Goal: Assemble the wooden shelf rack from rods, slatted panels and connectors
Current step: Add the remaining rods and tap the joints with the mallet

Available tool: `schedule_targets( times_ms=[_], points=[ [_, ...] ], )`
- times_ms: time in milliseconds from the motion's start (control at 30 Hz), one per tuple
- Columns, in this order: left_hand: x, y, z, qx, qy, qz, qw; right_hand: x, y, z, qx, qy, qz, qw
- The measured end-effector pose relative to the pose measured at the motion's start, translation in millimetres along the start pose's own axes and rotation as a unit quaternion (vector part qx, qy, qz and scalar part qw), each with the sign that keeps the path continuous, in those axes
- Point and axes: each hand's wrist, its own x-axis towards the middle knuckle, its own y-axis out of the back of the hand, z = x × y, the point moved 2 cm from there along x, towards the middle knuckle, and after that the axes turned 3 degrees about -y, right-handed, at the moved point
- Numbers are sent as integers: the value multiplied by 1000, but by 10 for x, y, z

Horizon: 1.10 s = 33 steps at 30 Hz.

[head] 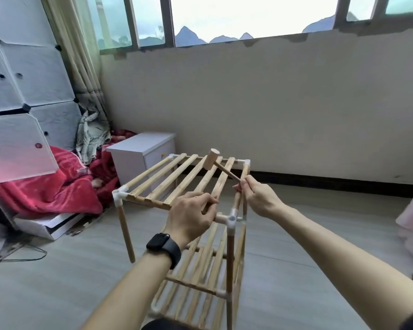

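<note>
The left hand (191,217) grips the top slatted panel (177,179) at its near edge; the right hand (258,196) pinches a wooden mallet (211,159), best tapped squarely over the corner connector (231,217).

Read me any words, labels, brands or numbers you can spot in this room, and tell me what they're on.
No text here can be read.
Round red sticker on the white cabinet door: too blurred to read.
Black watch on the left wrist: screen dark, nothing shown.
Wooden mallet and shelf rack: no markings visible.
</note>
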Motion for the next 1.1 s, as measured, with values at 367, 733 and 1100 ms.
schedule_targets(
  times_ms=[367, 733, 1100],
  points=[
    [2, -55, -1, -48, 11, -43, 998, -3, 38, -54, -133, 63, 33, 989],
    [656, -96, -15, 77, 51, -162, 982, -272, 519, 477, 130, -28, 25, 991],
    [637, -791, 575, 179, 147, -173, 957, -595, 1074, 1091, 24, -87, 161, 983]
  ],
)
